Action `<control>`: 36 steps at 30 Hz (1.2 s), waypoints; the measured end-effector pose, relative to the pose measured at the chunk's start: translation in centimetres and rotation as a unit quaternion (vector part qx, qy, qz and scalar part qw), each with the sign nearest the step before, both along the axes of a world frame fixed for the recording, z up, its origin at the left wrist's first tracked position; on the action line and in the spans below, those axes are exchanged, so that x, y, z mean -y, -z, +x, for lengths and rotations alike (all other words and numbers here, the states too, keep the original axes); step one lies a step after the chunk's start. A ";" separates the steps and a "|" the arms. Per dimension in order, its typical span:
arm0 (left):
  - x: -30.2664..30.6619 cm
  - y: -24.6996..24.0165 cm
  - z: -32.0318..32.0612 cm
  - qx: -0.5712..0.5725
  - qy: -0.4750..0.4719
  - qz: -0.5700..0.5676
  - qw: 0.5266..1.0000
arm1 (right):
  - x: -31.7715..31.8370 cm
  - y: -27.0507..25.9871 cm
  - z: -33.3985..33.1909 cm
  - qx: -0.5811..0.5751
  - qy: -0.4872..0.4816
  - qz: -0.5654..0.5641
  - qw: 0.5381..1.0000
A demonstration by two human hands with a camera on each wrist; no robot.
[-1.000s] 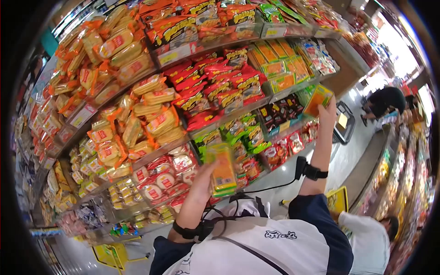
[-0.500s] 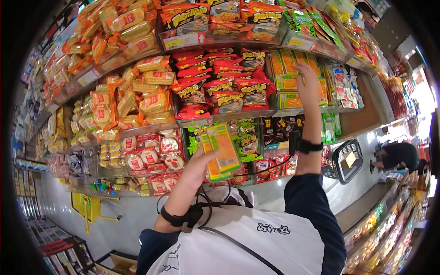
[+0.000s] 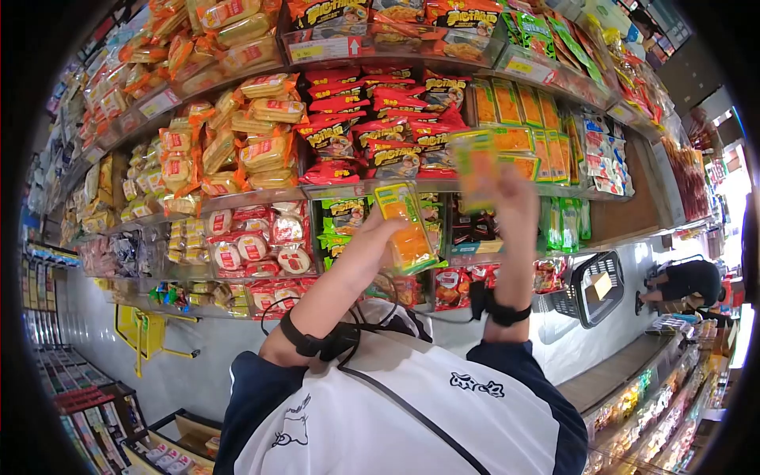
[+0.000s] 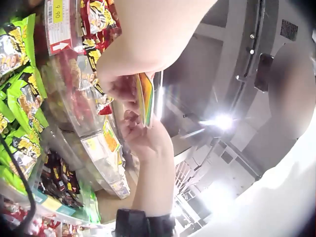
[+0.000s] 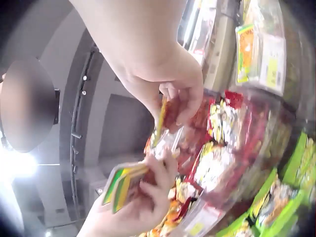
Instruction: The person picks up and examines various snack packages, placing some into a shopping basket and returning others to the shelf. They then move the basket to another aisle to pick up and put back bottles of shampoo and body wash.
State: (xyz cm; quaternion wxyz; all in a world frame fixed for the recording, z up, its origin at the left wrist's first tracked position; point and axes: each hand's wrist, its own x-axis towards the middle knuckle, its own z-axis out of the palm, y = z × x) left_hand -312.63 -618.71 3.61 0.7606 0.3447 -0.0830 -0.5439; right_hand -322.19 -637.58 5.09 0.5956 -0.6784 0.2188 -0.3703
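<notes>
My left hand (image 3: 378, 239) grips a small stack of flat orange snack packets (image 3: 408, 231) with green and yellow borders, held in front of the lower shelf. Their layered edges (image 5: 121, 183) show in the right wrist view. To the right, my right hand (image 3: 516, 196) pinches another flat orange packet (image 3: 475, 168), blurred in the head view. In the right wrist view this packet (image 5: 160, 123) appears edge-on between thumb and fingers, close above the left hand's stack. Behind the right hand is a shelf bin of matching orange packets (image 3: 513, 111).
Red snack bags (image 3: 380, 131) fill the bin left of the orange packets, with orange-wrapped rolls (image 3: 265, 150) farther left. Below are green bags (image 3: 342, 218) and dark packets (image 3: 473, 226). A black basket (image 3: 582, 297) and a yellow frame (image 3: 144, 332) stand on the floor; a person (image 3: 687, 281) bends at right.
Half a second ago my right hand was at the orange packet bin; now it has come back down and left with a packet. The left hand and its stack have moved slightly up and right.
</notes>
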 end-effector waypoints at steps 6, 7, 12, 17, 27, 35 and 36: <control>-0.9 2.0 0.6 0.095 0.007 -0.027 0.995 | 15.4 -3.5 0.3 -0.205 0.108 -0.389 0.891; -0.9 1.8 0.6 0.109 0.002 -0.021 0.994 | 16.8 -4.0 0.8 -0.253 0.023 -0.367 0.895; -1.2 0.7 0.5 0.147 -0.036 0.012 0.988 | 19.3 -2.0 3.6 -0.309 -0.072 -0.355 0.879; 0.0 0.2 0.4 0.207 -0.141 0.036 0.967 | 5.3 -5.5 2.5 -0.233 -0.103 -0.280 0.926; 1.9 1.2 -0.4 0.210 -0.164 0.038 0.963 | 1.4 -2.3 1.8 -0.077 -0.011 -0.168 0.983; 1.5 2.3 -0.3 0.232 -0.056 0.039 0.970 | 19.6 -2.4 3.6 -0.328 -0.166 -0.359 0.858; 1.4 2.2 -0.3 0.231 -0.051 0.042 0.971 | 19.2 -2.5 4.0 -0.351 -0.209 -0.361 0.838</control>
